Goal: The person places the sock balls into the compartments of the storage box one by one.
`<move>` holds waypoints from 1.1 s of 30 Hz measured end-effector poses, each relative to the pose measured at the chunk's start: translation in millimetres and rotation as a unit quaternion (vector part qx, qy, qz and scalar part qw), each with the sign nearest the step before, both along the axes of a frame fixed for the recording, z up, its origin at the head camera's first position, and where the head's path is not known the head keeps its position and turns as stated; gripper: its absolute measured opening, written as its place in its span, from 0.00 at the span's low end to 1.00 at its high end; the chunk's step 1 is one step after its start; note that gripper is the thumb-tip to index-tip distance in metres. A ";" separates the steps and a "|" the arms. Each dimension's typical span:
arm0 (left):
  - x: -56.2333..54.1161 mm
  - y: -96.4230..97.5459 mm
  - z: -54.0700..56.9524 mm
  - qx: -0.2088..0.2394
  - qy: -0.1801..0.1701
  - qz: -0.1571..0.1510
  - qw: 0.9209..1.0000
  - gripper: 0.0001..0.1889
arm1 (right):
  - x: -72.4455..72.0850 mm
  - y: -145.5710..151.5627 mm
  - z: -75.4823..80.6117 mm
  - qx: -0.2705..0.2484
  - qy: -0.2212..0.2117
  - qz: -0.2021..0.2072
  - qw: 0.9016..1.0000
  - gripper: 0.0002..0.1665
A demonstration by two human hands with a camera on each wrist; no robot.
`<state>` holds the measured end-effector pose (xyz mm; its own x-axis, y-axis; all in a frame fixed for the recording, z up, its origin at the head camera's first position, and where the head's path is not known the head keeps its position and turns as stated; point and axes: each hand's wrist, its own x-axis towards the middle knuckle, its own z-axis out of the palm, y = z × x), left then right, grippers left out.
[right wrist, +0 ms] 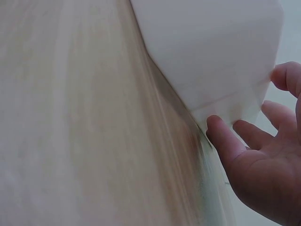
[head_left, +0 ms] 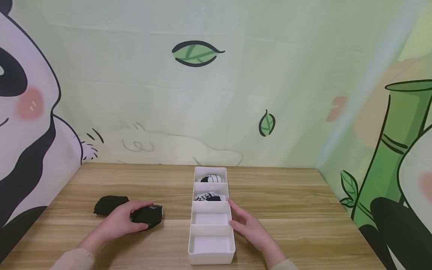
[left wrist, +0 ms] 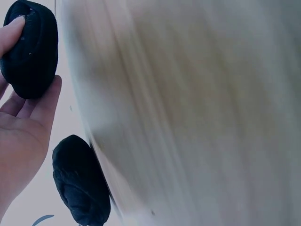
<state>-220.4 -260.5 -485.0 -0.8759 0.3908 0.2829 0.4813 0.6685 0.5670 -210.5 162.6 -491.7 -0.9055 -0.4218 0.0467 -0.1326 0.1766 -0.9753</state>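
My left hand [head_left: 118,222] grips a rolled-up black sock [head_left: 148,216] between thumb and fingers, left of the box. In the left wrist view this rolled sock [left wrist: 33,52] shows a small light mark near the thumb. A second rolled black sock [head_left: 110,204] lies on the table just behind that hand. A long white divided box [head_left: 212,258] stands in the middle. Its two far compartments hold black-and-white rolls, one striped [head_left: 213,179] and one patterned [head_left: 207,196]; the two near ones hold nothing. Fingertips of my right hand [head_left: 251,228] touch the box's right side [right wrist: 221,61], fingers not curled round it.
The wood-grain table [head_left: 287,210] extends to both sides of the box. Behind it hangs a green backdrop [head_left: 141,93] printed with pandas, leaves and bamboo, meeting the table's far edge just past the box.
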 end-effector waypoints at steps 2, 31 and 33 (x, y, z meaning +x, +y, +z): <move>-0.3 2.3 -0.2 0.005 -0.004 0.000 1.000 0.34 | 0.2 0.2 0.6 0.002 -0.001 -0.002 1.000 0.39; -6.1 43.4 10.4 0.040 -0.031 -0.012 0.999 0.33 | -0.1 0.2 1.7 0.002 -0.001 -0.002 1.000 0.40; -5.6 47.2 11.5 0.041 -0.031 -0.007 0.999 0.33 | 0.3 0.2 1.9 0.004 0.000 -0.003 1.000 0.40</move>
<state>-226.0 -213.4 -473.4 -0.8872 0.3812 0.2602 0.4530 0.6119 0.6483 -210.2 162.8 -489.8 -0.9083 -0.4161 0.0436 -0.1312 0.1843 -0.9741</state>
